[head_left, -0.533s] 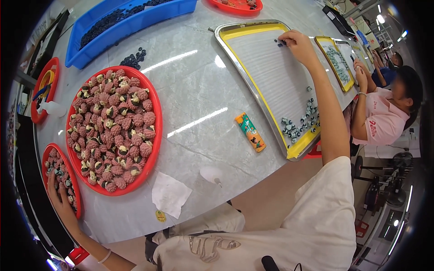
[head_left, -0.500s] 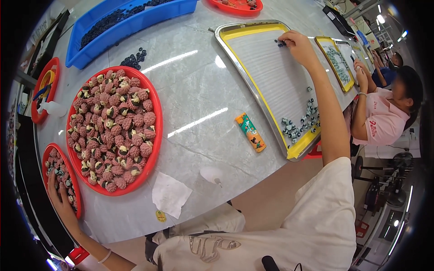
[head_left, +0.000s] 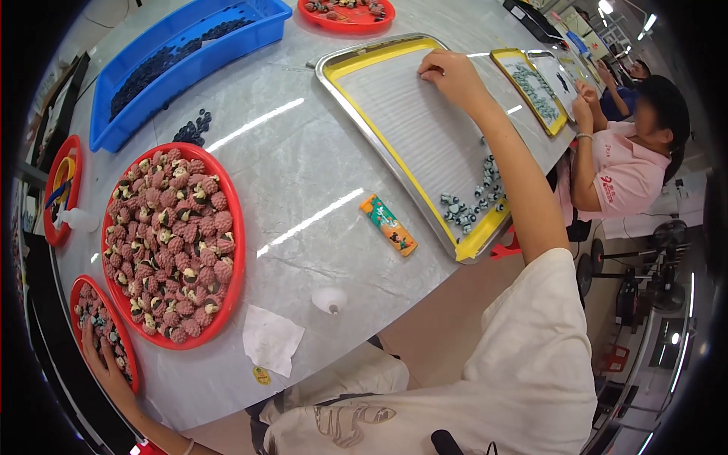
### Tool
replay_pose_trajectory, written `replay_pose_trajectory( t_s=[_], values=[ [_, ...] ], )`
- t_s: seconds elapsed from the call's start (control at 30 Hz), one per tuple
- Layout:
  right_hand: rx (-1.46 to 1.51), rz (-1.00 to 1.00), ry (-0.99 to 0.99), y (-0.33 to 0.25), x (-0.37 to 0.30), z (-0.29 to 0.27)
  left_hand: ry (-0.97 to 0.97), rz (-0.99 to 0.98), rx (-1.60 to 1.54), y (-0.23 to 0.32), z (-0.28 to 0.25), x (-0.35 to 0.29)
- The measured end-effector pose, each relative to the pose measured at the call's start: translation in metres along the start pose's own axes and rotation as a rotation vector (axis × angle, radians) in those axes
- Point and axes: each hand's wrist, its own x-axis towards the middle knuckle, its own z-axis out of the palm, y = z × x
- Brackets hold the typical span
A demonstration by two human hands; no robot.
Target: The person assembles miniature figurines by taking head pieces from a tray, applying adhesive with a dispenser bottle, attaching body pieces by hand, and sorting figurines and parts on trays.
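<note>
My right hand (head_left: 457,78) is over the far part of a metal tray (head_left: 331,74) with a yellow border and a pale ribbed lining. Its fingers are pinched together; whatever they hold is hidden. Small teal-and-dark beads (head_left: 460,213) lie scattered in the tray's near corner, below my right forearm. At the far left, my left hand (head_left: 108,373) rests with fingers apart on the near edge of a small red tray (head_left: 130,347). Pink bumpy pieces and a few teal ones (head_left: 97,321) fill that tray, by my fingertips.
A large red tray (head_left: 238,254) heaped with pink berry-like pieces stands beside the small one. A blue bin (head_left: 227,47) holds dark beads, with a loose pile (head_left: 193,129) nearby. An orange-green packet (head_left: 388,225), white bottle (head_left: 330,300) and tissue (head_left: 271,340) lie nearer. Another person (head_left: 629,163) sits at right.
The whole view has shifted, so the table's things appear further left. The dark beads seen beside my right fingertips no longer show. My left hand stays at the small red tray.
</note>
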Motion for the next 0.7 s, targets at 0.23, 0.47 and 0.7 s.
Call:
replay_pose_trajectory(
  t_s=[0.23, 0.47, 0.7],
  values=[
    [0.020, 0.103, -0.002, 0.001, 0.000, -0.001, 0.009, 0.016, 0.015, -0.002, 0.003, 0.000],
    [0.079, 0.185, 0.049, 0.009, 0.004, 0.001, 0.008, 0.012, -0.008, -0.008, 0.003, 0.000],
    [0.311, 0.399, 0.053, 0.012, -0.004, -0.011, 0.002, -0.027, -0.039, 0.004, 0.003, -0.001]
  ],
)
